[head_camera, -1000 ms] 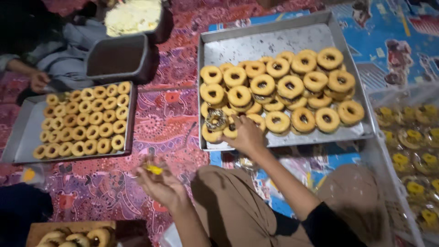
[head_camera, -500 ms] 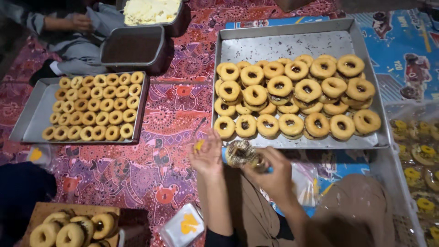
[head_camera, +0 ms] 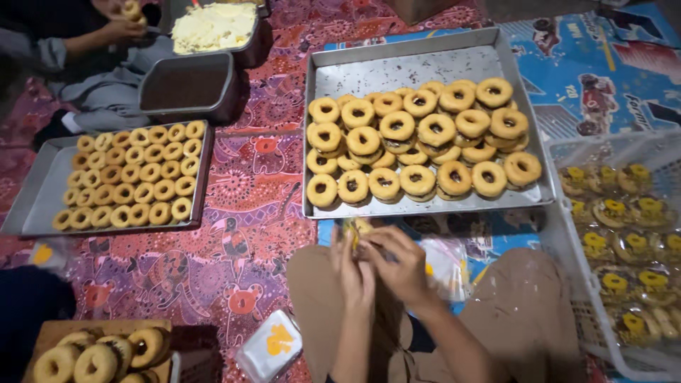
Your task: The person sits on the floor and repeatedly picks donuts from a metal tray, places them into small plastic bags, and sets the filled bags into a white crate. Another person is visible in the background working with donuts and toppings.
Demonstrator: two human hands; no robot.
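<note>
Viewpoint: looking down from the head at a person sitting on a patterned red mat [head_camera: 241, 213], knees in tan cloth.
Left hand [head_camera: 352, 271]: pressing close against the right one, fingers pinching a small item between them.
Right hand [head_camera: 399, 262]: curling its fingers onto the same small item, so both hands are meeting over the lap.
Held item [head_camera: 357, 228]: a small yellowish piece, mostly hidden by the fingers; what exactly it is cannot be told.
Large metal tray [head_camera: 397, 67]: lying just beyond the hands, carrying rows of ring-shaped cookies [head_camera: 418, 145] with dark centres.
Smaller tray [head_camera: 35, 195]: sitting to the left, filled with smaller ring cookies.
White plastic crate [head_camera: 578, 284]: standing at the right, holding wrapped cookies with yellow labels.
Another person's hand [head_camera: 122, 28]: working at the top left, beside a dark pan [head_camera: 186, 89] and a tub of pale filling [head_camera: 213, 27].
</note>
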